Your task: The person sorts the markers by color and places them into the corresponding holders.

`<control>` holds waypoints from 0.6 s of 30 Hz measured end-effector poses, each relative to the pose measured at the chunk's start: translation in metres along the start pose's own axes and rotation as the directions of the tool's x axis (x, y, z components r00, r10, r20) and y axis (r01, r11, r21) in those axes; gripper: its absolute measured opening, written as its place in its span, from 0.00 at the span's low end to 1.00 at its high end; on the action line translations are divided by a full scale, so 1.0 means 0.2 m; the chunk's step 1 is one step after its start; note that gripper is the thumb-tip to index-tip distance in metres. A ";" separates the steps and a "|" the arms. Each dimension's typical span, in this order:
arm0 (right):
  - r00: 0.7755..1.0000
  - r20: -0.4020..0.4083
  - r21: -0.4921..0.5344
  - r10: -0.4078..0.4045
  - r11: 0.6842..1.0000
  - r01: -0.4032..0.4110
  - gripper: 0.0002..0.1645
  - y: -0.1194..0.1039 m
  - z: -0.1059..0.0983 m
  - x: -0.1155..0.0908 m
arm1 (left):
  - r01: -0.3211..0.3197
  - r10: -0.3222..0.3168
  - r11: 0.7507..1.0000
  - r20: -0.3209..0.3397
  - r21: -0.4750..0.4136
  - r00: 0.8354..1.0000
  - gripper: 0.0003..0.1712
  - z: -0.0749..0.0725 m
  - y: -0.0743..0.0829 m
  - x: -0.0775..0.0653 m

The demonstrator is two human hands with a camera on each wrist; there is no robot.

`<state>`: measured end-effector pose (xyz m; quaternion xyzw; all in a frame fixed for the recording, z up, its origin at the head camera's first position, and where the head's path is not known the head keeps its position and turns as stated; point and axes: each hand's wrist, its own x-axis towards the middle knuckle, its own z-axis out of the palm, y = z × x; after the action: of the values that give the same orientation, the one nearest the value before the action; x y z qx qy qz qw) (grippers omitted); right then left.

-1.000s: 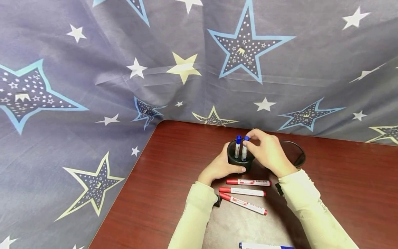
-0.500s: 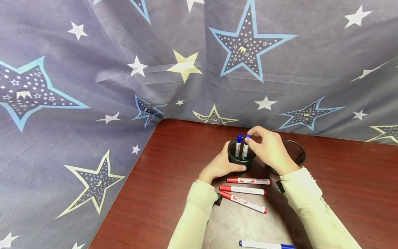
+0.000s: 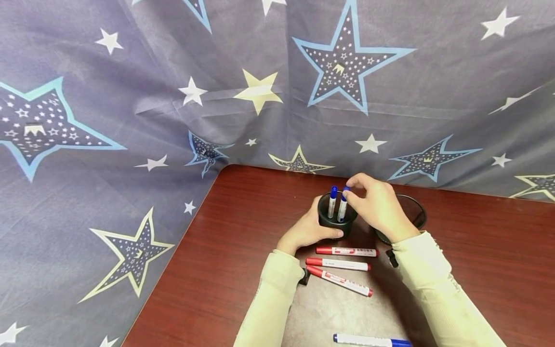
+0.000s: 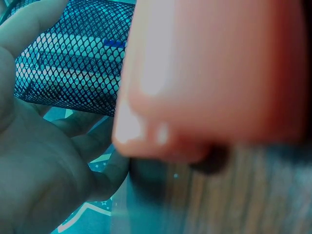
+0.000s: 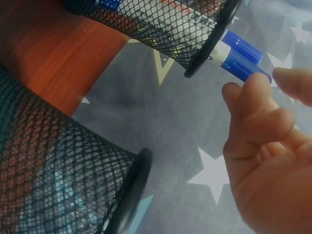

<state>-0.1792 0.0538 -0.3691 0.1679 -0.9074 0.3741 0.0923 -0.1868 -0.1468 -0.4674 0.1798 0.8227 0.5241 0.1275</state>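
My left hand (image 3: pixel 303 230) grips a black mesh pen cup (image 3: pixel 333 230), thumb across its near side; in the left wrist view the palm and fingers curve about the mesh (image 4: pixel 73 68). Two blue-capped white whiteboard markers stand inside, the left marker (image 3: pixel 332 205) free of any hand. The right-hand marker (image 3: pixel 342 210) leans a little, its blue cap (image 5: pixel 241 66) at the thumb and fingertips of my right hand (image 3: pixel 379 207), which pinches it at the top. Both caps stick out beyond the cup's rim in the right wrist view.
Beside my right wrist stands a second black mesh cup (image 3: pixel 412 212), partly hidden. Three red markers lie near me: one (image 3: pixel 347 251), another (image 3: pixel 338 264) and a slanted one (image 3: pixel 340 281). A blue marker (image 3: pixel 370 340) lies at the bottom edge. A starry curtain (image 3: pixel 260 120) hangs behind the table.
My right hand has risen very slightly at the marker cap, and the marker's top has shifted a little to the right. The left hand keeps its grip on the cup.
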 end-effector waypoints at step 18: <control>0.994 -0.083 0.002 -0.066 0.998 0.066 0.12 -0.06 -0.12 -0.13 | 0.028 -0.028 1.000 -0.013 0.011 1.000 0.60 0.00 0.01 -0.01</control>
<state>-0.1485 0.0693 -0.3517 0.1824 -0.8958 0.3797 0.1418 -0.1856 -0.1468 -0.4664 0.1659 0.8288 0.5186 0.1286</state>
